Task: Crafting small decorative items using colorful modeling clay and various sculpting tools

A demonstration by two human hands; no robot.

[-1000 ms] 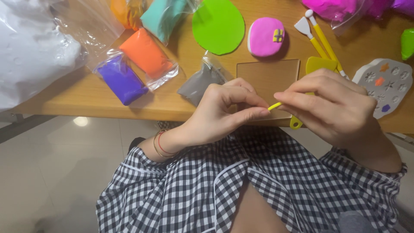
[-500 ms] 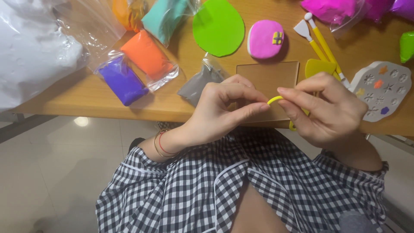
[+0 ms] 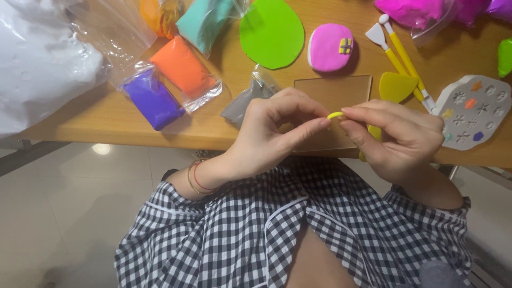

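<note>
Wooden desk (image 3: 224, 133) carries bagged clay. Above its edge, the left hand (image 3: 272, 133) and right hand (image 3: 400, 138) pinch a thin yellow clay strip (image 3: 336, 114) between fingertips; it looks soft, light, easily squashed, best held gently by its ends.

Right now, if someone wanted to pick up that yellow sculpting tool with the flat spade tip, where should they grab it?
Probably by the long yellow handle, near its middle, coming from above. The yellow sculpting tool lies flat on the wooden table beside a second, ball-tipped tool, so fingers should pinch its sides. The white spade tip is thin and gives less to hold.
</note>
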